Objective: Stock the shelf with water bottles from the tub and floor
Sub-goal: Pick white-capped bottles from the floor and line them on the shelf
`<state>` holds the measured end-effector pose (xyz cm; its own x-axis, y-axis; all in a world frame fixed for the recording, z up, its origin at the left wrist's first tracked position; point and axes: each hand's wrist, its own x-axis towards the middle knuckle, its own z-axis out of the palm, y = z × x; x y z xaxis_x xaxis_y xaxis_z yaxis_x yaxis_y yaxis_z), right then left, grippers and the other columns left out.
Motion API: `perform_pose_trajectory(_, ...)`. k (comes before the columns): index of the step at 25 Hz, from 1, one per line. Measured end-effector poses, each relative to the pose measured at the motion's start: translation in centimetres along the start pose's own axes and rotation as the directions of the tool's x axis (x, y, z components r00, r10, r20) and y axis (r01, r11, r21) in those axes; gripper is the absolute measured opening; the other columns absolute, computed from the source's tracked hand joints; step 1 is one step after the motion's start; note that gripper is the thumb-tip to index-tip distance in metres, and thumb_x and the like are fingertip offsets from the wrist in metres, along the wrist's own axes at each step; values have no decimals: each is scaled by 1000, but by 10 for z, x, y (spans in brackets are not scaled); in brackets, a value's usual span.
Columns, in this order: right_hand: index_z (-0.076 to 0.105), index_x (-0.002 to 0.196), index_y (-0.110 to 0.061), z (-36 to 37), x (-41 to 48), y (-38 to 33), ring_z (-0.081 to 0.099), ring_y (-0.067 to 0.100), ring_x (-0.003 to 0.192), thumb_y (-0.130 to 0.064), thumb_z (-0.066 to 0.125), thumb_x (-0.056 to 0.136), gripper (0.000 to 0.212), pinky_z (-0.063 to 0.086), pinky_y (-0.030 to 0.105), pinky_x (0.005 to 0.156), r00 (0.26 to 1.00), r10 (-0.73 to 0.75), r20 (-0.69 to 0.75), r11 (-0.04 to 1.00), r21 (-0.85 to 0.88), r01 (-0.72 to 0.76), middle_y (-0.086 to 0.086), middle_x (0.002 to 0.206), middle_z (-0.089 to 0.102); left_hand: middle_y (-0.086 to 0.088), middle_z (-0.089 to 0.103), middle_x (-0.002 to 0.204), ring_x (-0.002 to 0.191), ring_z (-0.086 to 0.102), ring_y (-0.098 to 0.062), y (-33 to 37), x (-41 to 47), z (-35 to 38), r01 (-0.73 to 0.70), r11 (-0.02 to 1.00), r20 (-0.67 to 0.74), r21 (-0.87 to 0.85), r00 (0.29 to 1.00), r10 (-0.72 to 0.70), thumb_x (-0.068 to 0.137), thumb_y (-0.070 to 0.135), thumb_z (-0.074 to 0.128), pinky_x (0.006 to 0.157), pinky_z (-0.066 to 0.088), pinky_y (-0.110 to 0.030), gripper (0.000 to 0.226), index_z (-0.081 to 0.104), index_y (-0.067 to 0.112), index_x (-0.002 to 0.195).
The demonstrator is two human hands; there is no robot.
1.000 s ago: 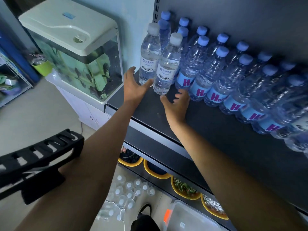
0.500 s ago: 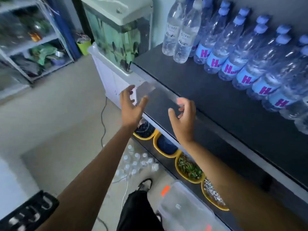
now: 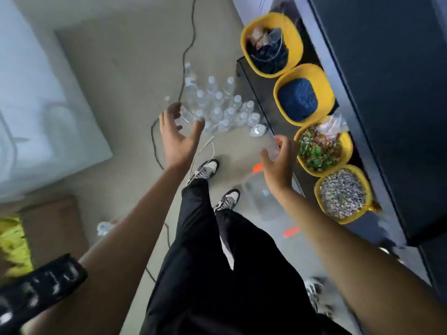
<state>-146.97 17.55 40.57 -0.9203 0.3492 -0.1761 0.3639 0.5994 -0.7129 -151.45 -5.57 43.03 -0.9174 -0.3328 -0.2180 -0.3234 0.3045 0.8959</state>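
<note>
While facing straight down at the floor (image 3: 116, 68), holds the left hand (image 3: 177, 139) out with fingers spread wide, gripping nothing. Finds the water bottles (image 3: 217, 105) standing upright in a cluster on the floor at 12 o'clock from that hand, just beside the shelf (image 3: 387, 93). Holds the right hand (image 3: 278, 165) loosely curled and seemingly empty, above the clear tub (image 3: 256, 192) at 6 o'clock. Shows four yellow bowls (image 3: 296, 42) at 1 to 3 o'clock.

text: none readable | bottles (image 3: 219, 110): labels blurred, illegible | black band (image 3: 36, 288): white marks illegible
</note>
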Motion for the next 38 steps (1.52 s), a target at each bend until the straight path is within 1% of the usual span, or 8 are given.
perform_pose_trajectory(4,58,121,2,81,16,59,52,37,107,-7,71,83,41,41,38,93,989,44,143,995,-96,-30,19,118,57,-3,51,125,117,53,-17,-111,12,22,80,997,-84,22,993,-78,86,50,67,98,48,-43,66,50,12,137)
perform_pose_trajectory(9,56,124,3,209,74,138,53,37,109,-9,73,83,45,45,49,99,972,75,222,987,-156,-40,19,122,58,14,54,131,124,52,-9,-248,58,86,142,989,-106,-33,984,-145,88,47,71,108,42,-47,73,45,5,142)
perform_pose_trajectory(12,52,129,3,282,119,180,53,37,117,-13,75,83,54,41,49,105,963,126,238,984,-151,-91,18,130,55,-6,49,141,129,49,-24,-314,94,135,182,983,-51,36,982,-180,83,58,69,109,43,-47,84,43,9,145)
perform_pose_trajectory(17,40,147,-13,375,186,227,49,23,131,-26,80,79,80,38,25,104,933,267,243,962,-118,-245,6,148,46,-9,42,150,139,41,-27,-405,156,200,206,943,136,261,960,-247,82,38,80,113,39,-41,88,35,11,153)
perform_pose_trajectory(21,50,132,-19,408,210,248,58,16,99,-27,79,77,63,49,28,89,930,294,219,956,-64,-287,-10,109,60,-5,52,147,133,49,-30,-442,187,225,210,921,211,327,934,-288,84,39,77,104,43,-37,80,38,19,151)
perform_pose_trajectory(25,54,119,-15,401,203,241,58,20,87,-26,79,78,49,50,30,81,949,259,181,964,-102,-244,-8,93,60,-8,67,125,114,62,-33,-435,193,226,242,921,157,306,941,-300,86,35,74,85,46,-32,63,48,17,140)
perform_pose_trajectory(30,59,107,-22,354,168,196,57,15,84,-27,78,74,38,46,29,76,959,223,174,974,-70,-214,-20,80,57,-5,62,139,127,57,-22,-385,160,189,307,915,104,262,933,-343,88,40,75,106,46,-37,65,53,16,145)
perform_pose_trajectory(38,61,101,-34,158,119,13,55,-11,81,-29,82,72,36,40,8,68,988,119,103,992,38,-123,-26,81,61,2,62,131,122,58,-12,-142,94,105,204,979,90,19,975,-204,81,50,78,103,48,-30,70,61,14,138)
